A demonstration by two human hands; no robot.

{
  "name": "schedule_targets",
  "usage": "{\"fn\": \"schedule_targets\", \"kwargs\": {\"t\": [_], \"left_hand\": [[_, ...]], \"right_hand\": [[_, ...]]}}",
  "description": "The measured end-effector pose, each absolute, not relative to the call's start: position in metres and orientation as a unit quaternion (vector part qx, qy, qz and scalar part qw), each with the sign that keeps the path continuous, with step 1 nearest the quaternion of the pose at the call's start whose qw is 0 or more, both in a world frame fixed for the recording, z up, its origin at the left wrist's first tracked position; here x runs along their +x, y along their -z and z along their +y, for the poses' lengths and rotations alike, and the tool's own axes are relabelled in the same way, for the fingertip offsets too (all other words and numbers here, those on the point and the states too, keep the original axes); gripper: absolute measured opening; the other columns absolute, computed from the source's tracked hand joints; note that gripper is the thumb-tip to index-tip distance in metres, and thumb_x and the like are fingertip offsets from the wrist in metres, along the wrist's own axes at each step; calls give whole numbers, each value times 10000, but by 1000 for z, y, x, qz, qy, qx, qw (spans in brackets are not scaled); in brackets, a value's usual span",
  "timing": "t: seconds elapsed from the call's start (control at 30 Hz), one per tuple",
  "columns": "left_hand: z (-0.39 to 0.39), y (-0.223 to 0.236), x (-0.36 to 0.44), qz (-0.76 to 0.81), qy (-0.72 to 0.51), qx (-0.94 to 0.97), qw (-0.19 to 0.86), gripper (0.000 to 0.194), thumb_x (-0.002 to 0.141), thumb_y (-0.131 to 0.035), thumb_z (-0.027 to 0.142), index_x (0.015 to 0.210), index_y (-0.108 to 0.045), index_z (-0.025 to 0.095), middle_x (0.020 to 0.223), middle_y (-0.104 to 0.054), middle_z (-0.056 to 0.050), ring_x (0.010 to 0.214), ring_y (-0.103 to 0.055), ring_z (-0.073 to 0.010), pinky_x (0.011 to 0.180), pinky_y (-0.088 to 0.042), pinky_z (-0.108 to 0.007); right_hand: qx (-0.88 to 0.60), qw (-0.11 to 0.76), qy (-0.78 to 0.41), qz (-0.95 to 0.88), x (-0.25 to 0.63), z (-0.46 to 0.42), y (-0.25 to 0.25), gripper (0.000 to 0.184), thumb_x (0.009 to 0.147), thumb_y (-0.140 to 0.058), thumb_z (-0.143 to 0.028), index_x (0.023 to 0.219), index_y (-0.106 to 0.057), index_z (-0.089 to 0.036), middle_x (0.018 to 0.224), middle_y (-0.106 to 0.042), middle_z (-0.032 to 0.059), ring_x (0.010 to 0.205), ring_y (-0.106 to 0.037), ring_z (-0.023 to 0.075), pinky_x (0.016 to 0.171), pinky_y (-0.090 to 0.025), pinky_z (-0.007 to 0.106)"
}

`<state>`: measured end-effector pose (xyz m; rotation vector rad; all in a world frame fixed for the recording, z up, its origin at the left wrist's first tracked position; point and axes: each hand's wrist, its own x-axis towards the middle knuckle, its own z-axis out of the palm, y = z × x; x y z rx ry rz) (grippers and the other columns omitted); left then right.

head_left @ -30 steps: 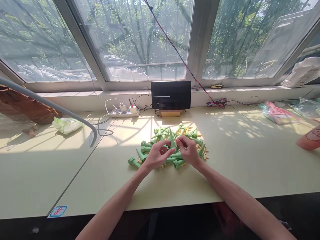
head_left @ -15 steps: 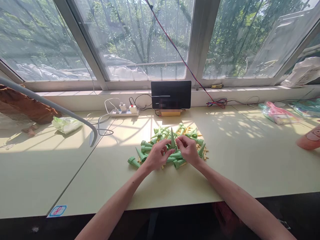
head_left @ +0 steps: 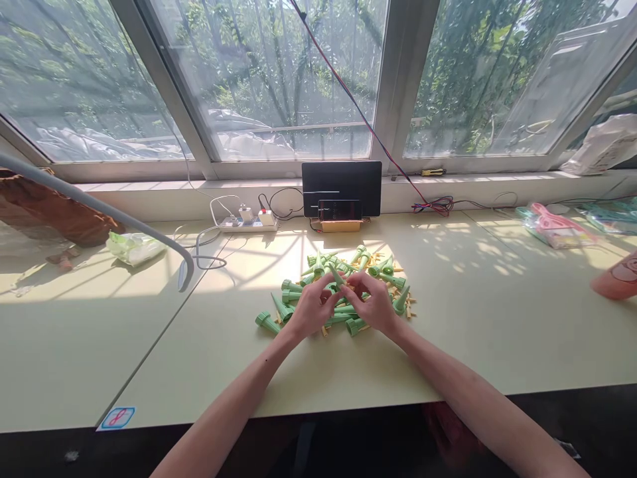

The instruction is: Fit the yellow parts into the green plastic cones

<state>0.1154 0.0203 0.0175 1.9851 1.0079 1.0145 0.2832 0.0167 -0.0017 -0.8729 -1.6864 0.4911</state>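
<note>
A green plastic watering spike (head_left: 336,275), cone-shaped and tilted with its tip up to the left, is between my two hands. My left hand (head_left: 313,309) is closed on it, thumb and forefinger pinching its lower part. Against the same end press the fingertips of my right hand (head_left: 374,305), also closed. A speck of yellow shows by the right fingers, too small to make out. Around and under both hands spreads a pile of green spikes with ribbed caps (head_left: 267,322), mixed with small yellow plastic pieces (head_left: 409,307). The hands hide the middle of the pile.
A dark tablet (head_left: 343,179) stands behind the pile, with a phone (head_left: 340,210) leaning before it. Left of these lies a power strip (head_left: 247,226) with plugs. A grey bent arm (head_left: 124,222) reaches in from the left. A pinkish cup (head_left: 617,275) is at the right edge.
The spike has gone from upright to tilted left, and sits slightly lower. My right fingers have moved left to meet its base. The pile looks the same.
</note>
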Motion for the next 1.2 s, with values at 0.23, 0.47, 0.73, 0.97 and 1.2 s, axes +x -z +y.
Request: {"fn": "schedule_targets", "kwargs": {"t": [0.23,0.47,0.73,0.97,1.2], "left_hand": [[22,-12,114,384,-395,761,343,417,884,-585,288,1284,-497,214,905,-666,-43,423,-503,-63,416,-418,-197],[24,-13,112,392,-396,780,285,361,874,-585,258,1224,-523,198,670,-553,41,421,-415,-56,429,-367,-181],[40,-31,104,445,-454,734,238,326,850,-632,342,1123,-521,202,796,-612,13,396,-412,-28,396,-316,-168],[42,-17,97,451,-453,737,221,329,866,-617,364,1125,-520,185,503,-405,103,392,-353,-63,431,-310,-186],[34,-8,94,421,-418,793,138,334,866,-601,293,1170,-542,171,499,-388,113,428,-358,-68,526,-383,-208]], "right_hand": [[-365,542,-189,-733,282,17,3,84,887,-580,-222,935,-637,-182,695,-615,4,536,-515,107,518,-454,241],[-373,540,-205,-726,281,18,5,120,895,-579,-249,1004,-588,-201,714,-608,-8,554,-550,113,541,-484,243],[-416,544,-208,-699,281,23,8,142,935,-528,-304,1026,-557,-199,711,-627,-9,565,-578,116,537,-486,230],[-408,526,-160,-729,282,22,10,137,944,-523,-303,915,-604,-195,683,-620,-4,568,-545,117,571,-459,243],[-413,507,-67,-754,282,18,6,236,969,-475,-315,802,-592,-195,640,-589,4,577,-520,128,586,-415,252]]}}
